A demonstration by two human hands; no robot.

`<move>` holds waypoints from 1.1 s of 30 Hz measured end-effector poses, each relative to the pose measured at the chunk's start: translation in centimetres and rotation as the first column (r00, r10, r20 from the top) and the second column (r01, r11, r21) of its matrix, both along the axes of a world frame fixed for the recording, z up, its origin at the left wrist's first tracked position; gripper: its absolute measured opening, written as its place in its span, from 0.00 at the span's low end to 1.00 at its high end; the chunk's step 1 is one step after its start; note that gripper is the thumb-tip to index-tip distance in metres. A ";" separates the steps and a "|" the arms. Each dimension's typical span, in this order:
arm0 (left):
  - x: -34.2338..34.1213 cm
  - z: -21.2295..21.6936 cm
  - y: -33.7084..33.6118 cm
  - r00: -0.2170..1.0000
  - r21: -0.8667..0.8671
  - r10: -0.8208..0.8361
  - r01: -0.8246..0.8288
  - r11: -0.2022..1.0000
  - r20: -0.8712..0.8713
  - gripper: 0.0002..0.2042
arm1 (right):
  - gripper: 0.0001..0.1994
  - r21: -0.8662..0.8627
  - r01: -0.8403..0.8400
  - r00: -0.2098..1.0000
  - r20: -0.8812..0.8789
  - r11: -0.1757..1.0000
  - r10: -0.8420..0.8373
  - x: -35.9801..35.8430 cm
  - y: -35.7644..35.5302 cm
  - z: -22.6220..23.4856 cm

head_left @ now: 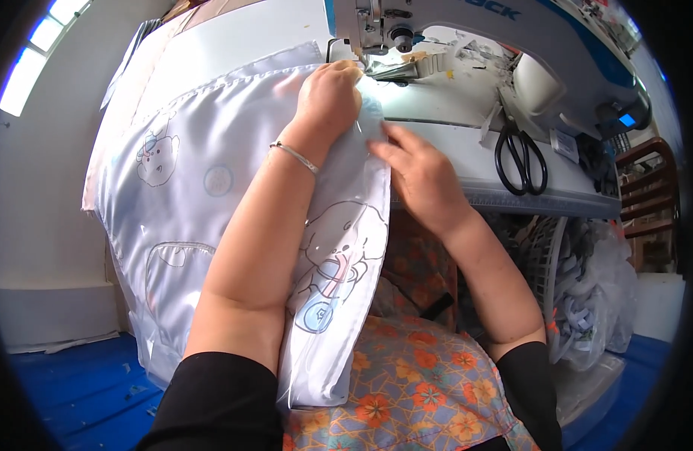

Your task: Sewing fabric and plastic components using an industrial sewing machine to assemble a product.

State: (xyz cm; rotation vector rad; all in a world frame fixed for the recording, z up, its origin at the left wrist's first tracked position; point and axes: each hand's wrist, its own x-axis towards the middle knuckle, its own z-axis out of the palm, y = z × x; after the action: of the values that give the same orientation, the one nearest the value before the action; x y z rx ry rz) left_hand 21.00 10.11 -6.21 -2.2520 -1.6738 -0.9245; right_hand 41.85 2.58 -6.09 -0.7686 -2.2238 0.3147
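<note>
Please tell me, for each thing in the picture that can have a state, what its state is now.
Printed fabric: spread over the sewing table, its edge fed toward the needle, lower part hanging down.
Left hand: pressed flat on the fabric near the presser foot.
Right hand: fingers resting on the fabric edge.
Black scissors: closed, lying on the table.
Sewing machine: small screen lit.
Bracelet: on the left wrist.

- Pale bluish-white satin fabric [211,188], printed with cartoon bears in blue and pink.
- Black handles on scissors [520,159].
- White sewing machine [511,30] with blue trim.
- Floral apron [414,391]: orange flowers on grey-blue.
- Blue floor [76,391].
- Silver bracelet [294,156].
</note>
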 end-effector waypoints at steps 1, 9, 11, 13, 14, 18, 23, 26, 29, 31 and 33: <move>-0.1 0.0 0.0 1.000 0.002 0.000 0.000 1.000 -0.003 0.13 | 0.19 -0.057 0.061 0.996 -0.058 0.996 -0.065 0.0 -0.5 0.1; 0.0 1.0 -1.0 0.997 -0.088 -0.073 0.075 0.993 0.034 0.14 | 0.17 0.052 -0.094 0.983 -0.153 0.994 0.101 0.7 -5.7 1.9; -0.3 0.8 -1.0 0.996 -0.074 -0.094 0.094 0.993 0.007 0.15 | 0.16 0.063 -0.114 0.974 -0.188 0.991 0.124 0.5 -5.2 2.9; -0.9 0.8 -1.0 0.994 -0.059 -0.109 0.108 0.992 -0.022 0.17 | 0.12 0.116 -0.151 0.978 -0.128 0.982 0.166 0.1 -5.2 3.2; -0.9 1.2 -1.0 0.989 -0.087 -0.129 0.122 0.989 -0.072 0.17 | 0.10 0.119 -0.291 0.950 -0.077 0.949 0.301 0.2 -5.4 3.2; 1.3 3.1 -3.6 0.991 -0.419 -0.075 0.023 0.908 -0.110 0.18 | 0.12 -0.013 -0.431 0.902 0.013 0.902 0.431 1.4 -6.9 2.3; 1.5 1.5 -7.4 0.974 -0.228 -0.120 0.075 0.971 -0.191 0.23 | 0.14 -0.092 -0.352 0.935 -0.072 0.931 0.347 1.4 -7.3 0.2; 0.4 1.5 -5.7 0.974 -0.188 -0.143 0.110 0.976 -0.177 0.23 | 0.14 -0.088 -0.361 0.928 -0.133 0.928 0.348 0.5 -6.2 0.2; 0.0 1.9 -4.6 0.976 -0.209 -0.165 0.134 0.969 -0.139 0.23 | 0.14 -0.080 -0.340 0.928 -0.192 0.937 0.320 -0.4 -5.2 -0.5; 0.0 2.5 -4.2 0.974 -0.328 -0.168 0.111 0.938 -0.151 0.22 | 0.15 -0.082 -0.327 0.929 -0.210 0.941 0.305 -0.8 -4.6 -1.2; 0.9 2.2 -5.5 0.969 -0.305 -0.200 0.147 0.941 -0.148 0.22 | 0.15 -0.146 -0.324 0.930 -0.231 0.935 0.286 -0.9 -4.0 -1.6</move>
State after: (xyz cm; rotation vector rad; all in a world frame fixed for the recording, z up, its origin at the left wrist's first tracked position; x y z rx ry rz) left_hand 21.85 4.63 -3.97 -2.6223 -1.6441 -0.5126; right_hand 40.98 -1.39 -7.70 -0.4529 -2.1311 0.7279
